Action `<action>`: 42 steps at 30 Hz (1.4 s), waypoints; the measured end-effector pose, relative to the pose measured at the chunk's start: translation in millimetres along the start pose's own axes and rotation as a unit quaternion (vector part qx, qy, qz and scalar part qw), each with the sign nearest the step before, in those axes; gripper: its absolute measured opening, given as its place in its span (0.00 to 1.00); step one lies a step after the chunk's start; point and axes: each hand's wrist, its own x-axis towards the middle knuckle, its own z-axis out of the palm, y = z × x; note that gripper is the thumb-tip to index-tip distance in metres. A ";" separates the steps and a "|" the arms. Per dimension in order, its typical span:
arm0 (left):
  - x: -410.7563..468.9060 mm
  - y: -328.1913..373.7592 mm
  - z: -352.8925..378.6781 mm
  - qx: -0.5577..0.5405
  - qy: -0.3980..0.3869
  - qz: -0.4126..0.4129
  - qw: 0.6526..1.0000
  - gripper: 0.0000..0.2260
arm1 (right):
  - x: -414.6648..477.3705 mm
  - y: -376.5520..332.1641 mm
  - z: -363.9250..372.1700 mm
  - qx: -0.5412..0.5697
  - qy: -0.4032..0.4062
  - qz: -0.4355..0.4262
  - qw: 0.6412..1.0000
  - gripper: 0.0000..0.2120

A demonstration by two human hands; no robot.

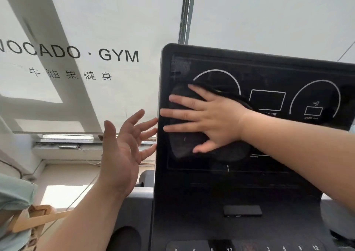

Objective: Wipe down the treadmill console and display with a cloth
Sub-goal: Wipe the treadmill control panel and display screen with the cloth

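The right hand (209, 116) presses a dark cloth (184, 141) flat, fingers spread, against the left side of the display (269, 78), near its left edge. The left hand (123, 147) is open and empty, fingertips at that edge. The display's right side and the lower console (240, 231) probably remain unwiped.

Right hand (211, 119) flat at frame centre, palm down, fingers (178, 114) spread and pointing left, forearm entering from right edge. Left hand (123, 151) raised at centre left, open, palm turned right, fingers loosely curled, forearm rising from bottom left.
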 end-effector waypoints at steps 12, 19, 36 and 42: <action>1.2 -4.0 -0.1 -0.012 0.023 0.000 1.000 0.39 | 22.3 -57.1 0.5 0.023 0.004 0.236 0.972 0.51; 1.1 -4.4 1.9 -0.001 0.020 0.004 1.000 0.39 | 9.1 -18.2 -7.3 0.003 0.010 0.221 0.975 0.58; 3.6 -5.6 4.0 0.009 0.044 0.004 0.999 0.39 | 27.1 13.4 -20.7 0.020 0.026 0.245 0.969 0.52; -3.4 -9.9 3.2 0.006 0.035 0.022 0.999 0.38 | 47.1 3.0 -27.4 0.035 0.002 0.384 0.923 0.56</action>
